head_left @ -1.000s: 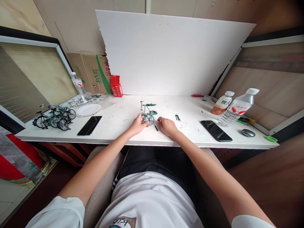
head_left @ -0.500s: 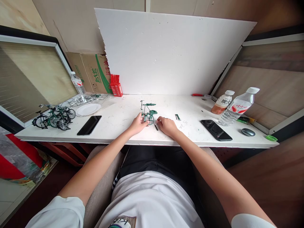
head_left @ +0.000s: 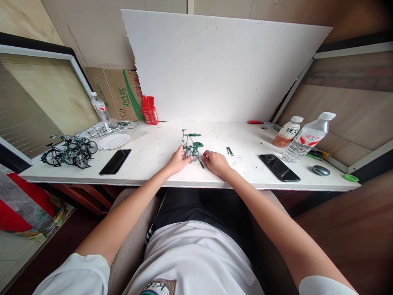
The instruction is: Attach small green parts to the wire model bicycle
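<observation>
A small green model bicycle stands on the white table in front of me. My left hand is closed on its lower wheel from the left side. My right hand is closed just right of that wheel, its fingertips pinched on something too small to make out. A thin dark tool lies on the table between the two hands. A small green part lies a little to the right.
Finished green model bicycles stand at the table's left end, beside a white plate and a black phone. A second phone, two bottles, and a mouse sit at right. A white board leans behind.
</observation>
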{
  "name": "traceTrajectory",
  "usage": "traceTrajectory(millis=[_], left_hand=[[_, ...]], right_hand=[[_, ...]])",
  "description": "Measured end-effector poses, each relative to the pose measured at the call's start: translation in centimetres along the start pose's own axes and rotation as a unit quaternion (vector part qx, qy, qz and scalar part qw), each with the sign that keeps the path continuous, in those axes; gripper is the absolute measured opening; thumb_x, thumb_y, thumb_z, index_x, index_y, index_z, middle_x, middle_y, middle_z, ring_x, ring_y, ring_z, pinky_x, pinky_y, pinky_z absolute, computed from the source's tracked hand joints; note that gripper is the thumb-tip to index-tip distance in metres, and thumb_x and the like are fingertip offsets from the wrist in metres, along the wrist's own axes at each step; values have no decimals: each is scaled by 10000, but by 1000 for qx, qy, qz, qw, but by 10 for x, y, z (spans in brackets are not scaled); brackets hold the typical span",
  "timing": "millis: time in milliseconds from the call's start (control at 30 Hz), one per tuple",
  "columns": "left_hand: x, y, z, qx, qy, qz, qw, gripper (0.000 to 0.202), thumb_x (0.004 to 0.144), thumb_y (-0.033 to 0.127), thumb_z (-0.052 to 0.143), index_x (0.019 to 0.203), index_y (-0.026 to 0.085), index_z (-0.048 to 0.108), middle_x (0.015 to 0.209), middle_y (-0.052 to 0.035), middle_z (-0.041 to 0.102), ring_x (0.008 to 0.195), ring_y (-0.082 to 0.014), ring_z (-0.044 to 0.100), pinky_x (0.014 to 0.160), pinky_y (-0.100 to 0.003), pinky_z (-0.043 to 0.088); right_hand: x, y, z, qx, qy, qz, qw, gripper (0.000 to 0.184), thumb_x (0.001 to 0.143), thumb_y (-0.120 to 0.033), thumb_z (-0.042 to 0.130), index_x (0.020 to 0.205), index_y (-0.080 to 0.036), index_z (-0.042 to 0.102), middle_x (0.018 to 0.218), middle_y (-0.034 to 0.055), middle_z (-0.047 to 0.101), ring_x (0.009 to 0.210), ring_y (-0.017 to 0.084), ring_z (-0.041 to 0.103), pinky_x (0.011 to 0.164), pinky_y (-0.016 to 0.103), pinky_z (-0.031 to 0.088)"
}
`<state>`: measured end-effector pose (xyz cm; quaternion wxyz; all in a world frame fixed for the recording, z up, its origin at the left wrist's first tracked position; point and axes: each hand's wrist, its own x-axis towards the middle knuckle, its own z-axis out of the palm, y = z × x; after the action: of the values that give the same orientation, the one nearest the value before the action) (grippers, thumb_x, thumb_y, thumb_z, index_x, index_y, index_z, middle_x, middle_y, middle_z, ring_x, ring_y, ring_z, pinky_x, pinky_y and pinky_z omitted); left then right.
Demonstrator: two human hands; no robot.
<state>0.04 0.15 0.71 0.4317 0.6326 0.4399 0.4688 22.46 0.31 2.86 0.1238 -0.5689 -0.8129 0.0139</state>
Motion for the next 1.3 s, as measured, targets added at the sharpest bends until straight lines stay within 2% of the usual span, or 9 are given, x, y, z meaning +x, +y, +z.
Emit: traceTrajectory(millis=[200,467,1133,1300], left_hand=[[1,-1,0,15,0,14,1000,368,904,316,782,1135,206,517,1116,-117,771,933,-247,794,899,-417,612],[3,-5,0,6,4,19,1000,385,888,325,801,1107,216,503,1100,-104,768,928,-224,781,864,-368,603],[-4,6,1,42,3,16,999,344,909,328,772,1072,226,487,1073,-107,770,915,-253,795,857,-391,609],[-4,6,1,34,3,18,999,390,888,355,809,1055,233,479,1062,-93,770,921,-238,787,861,-371,613]], right_hand=[[1,1,1,0,6,-5,1000,350,1151,-411,411,1262,-197,664,1096,116,804,943,262,747,752,295,408],[1,0,0,2,5,-5,1000,352,1149,-405,408,1280,-205,667,1109,115,806,945,259,749,765,302,428],[1,0,1,4,10,-9,1000,352,1150,-437,418,1259,-215,669,1069,101,808,909,248,740,751,290,407],[0,-1,0,9,9,-8,1000,360,1147,-428,417,1270,-209,676,1071,104,804,925,252,741,758,297,417]])
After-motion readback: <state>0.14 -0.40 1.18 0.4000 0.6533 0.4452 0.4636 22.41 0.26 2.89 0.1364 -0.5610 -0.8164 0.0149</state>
